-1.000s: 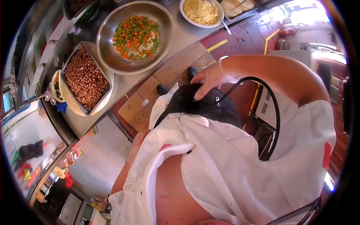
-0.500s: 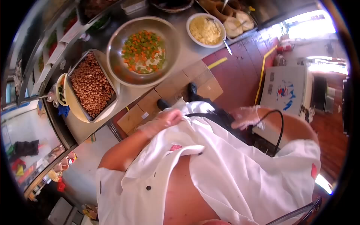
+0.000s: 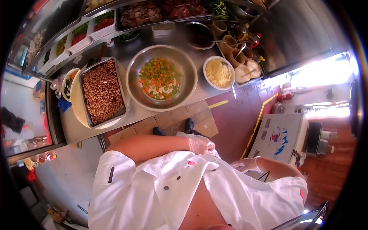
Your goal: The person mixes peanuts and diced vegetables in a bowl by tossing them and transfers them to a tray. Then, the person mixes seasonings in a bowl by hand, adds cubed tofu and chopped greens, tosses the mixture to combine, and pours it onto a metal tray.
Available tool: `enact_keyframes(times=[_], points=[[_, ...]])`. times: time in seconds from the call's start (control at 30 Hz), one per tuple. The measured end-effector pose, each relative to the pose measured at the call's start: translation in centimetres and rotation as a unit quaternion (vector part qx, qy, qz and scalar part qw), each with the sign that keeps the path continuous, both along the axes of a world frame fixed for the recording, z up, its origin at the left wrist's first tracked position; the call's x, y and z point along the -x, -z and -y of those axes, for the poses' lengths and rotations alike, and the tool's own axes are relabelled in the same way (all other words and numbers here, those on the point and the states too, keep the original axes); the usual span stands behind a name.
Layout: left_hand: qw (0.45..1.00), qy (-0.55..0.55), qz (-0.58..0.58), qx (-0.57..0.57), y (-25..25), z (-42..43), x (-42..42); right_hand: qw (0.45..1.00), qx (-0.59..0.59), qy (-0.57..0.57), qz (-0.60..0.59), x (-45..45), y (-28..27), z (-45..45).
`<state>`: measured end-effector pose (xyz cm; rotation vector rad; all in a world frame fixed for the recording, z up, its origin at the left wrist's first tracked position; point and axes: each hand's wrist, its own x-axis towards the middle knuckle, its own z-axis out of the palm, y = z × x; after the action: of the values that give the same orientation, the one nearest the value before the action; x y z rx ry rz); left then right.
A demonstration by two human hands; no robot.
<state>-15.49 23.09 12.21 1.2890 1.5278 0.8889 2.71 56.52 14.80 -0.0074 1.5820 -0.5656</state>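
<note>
My left hand [image 3: 201,145], in a clear thin glove, is closed at the front of my white jacket [image 3: 153,172]. White cloth lies against its fingers, and what they hold, if anything, is hidden. Lower on the right, my right hand [image 3: 247,165], also gloved, is by my side with its fingers loosely extended, partly covered by the jacket. Beyond my hands on the steel counter stands a large metal bowl [image 3: 132,86] with diced green and orange vegetables [image 3: 159,74]. A tray of brown peanuts or beans [image 3: 102,92] sits on a round pale board to its left.
Right of the metal bowl, a white bowl [image 3: 210,82] holds pale yellow minced food and a spoon. Containers [image 3: 237,57] with utensils are beside it. A shelf [image 3: 73,25] of ingredient trays runs behind. Flattened cardboard [image 3: 153,124] lies underfoot; a white chest [image 3: 274,134] stands right.
My view has tilted, bringing more of the shelf in. My left hand has moved right across my front. My right hand has dropped closer to the jacket and is more hidden.
</note>
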Motion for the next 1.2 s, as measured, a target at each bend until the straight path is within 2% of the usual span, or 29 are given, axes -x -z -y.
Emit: enact_keyframes(times=[0.1,0.13,0.17,0.23,0.27,0.3,0.33,0.37,0.4,0.43,0.5,0.6,0.73,0.87,1.2], points=[[0.991,-0.111,0.04,-0.055,0.9,3.3,0.2,0.994,0.012,0.103,-0.016,4.1,-0.6,-0.1],[0.98,-0.185,0.053,-0.046,1.2,5.3,0.2,0.988,0.021,0.149,-0.015,5.7,-0.8,0.5],[0.964,-0.255,0.066,-0.034,1.5,7.8,-0.2,0.976,0.019,0.215,0.035,7.3,-1.7,2.4],[0.917,-0.392,0.019,0.062,0.5,14.2,-1.4,0.991,0.03,0.117,0.053,9.4,-2.7,5.9],[0.887,-0.454,0.012,0.083,3.5,17.6,-3.4,0.995,0.035,0.068,0.062,9.9,-2.7,6.7],[0.869,-0.454,0.009,0.196,1.7,20.6,-4.9,0.999,0.032,-0.019,0.006,8.4,0.6,5.3],[0.871,-0.403,-0.012,0.282,2.7,23.5,-7.9,0.998,0.024,-0.061,0.006,8.8,0.8,5.9],[0.912,-0.323,-0.009,0.251,9.2,28.6,-14.2,0.994,0.016,-0.104,0.006,9.3,0.8,6.7],[0.909,-0.288,0.033,0.3,9.9,30.9,-17.2,0.989,0.008,-0.147,0.006,9.9,0.6,7.4],[0.889,-0.286,0.091,0.346,8.9,31.8,-19.4,0.992,-0.023,-0.101,0.066,10.7,0.0,7.8],[0.844,-0.332,0.166,0.388,7.6,32.3,-23.0,0.972,0.101,-0.212,0.024,10.9,2.3,6.5],[0.79,-0.409,0.217,0.401,6.6,31.6,-25.9,0.949,0.194,-0.248,0.018,10.9,5.3,5.4],[0.754,-0.468,0.246,0.391,6.1,30.4,-27.5,0.958,0.154,-0.233,0.059,10.2,9.5,3.5],[0.738,-0.498,0.254,0.378,6.0,29.4,-27.8,0.974,0.06,-0.207,0.075,12.6,4.3,7.8],[0.728,-0.532,0.257,0.348,5.5,26.8,-25.1,0.977,0.047,-0.204,0.037,12.2,3.7,8.1]])
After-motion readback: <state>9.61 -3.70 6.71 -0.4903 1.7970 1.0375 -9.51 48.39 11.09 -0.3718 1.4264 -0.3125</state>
